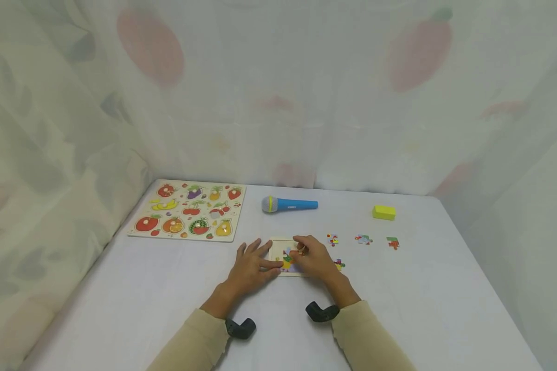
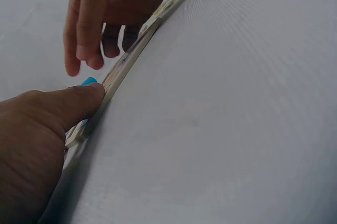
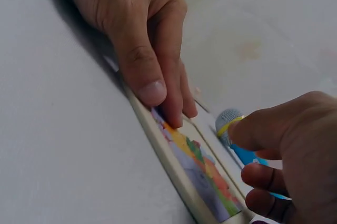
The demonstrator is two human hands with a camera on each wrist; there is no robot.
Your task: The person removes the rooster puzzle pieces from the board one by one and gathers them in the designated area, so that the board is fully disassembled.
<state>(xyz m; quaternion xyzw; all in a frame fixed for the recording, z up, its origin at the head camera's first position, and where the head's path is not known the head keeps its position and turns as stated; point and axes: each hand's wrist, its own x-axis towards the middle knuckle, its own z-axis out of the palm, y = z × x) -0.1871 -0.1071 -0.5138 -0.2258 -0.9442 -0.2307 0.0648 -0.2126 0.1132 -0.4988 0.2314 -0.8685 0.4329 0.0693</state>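
Note:
A small pale-framed jigsaw board (image 1: 277, 249) lies on the white table between my hands. Its colourful partly assembled picture (image 3: 202, 174) shows best in the right wrist view. My left hand (image 1: 249, 268) rests on the board's left side, with thumb and fingers extended and spread; the thumb (image 3: 147, 84) presses at the near rim. Over the board's right part hovers my right hand (image 1: 319, 260), its fingers loosely bent and thumb apart. In the right wrist view no piece shows between them. One loose jigsaw piece (image 1: 339, 264) lies just right of the board, partly hidden by the right hand.
Further right lie loose jigsaw pieces (image 1: 332, 239), another piece (image 1: 364, 239) and a red-and-green piece (image 1: 393, 243). A blue toy microphone (image 1: 292, 204) lies behind the board. A yellow block (image 1: 383, 213) sits at back right, a fruit peg puzzle (image 1: 169, 236) at back left.

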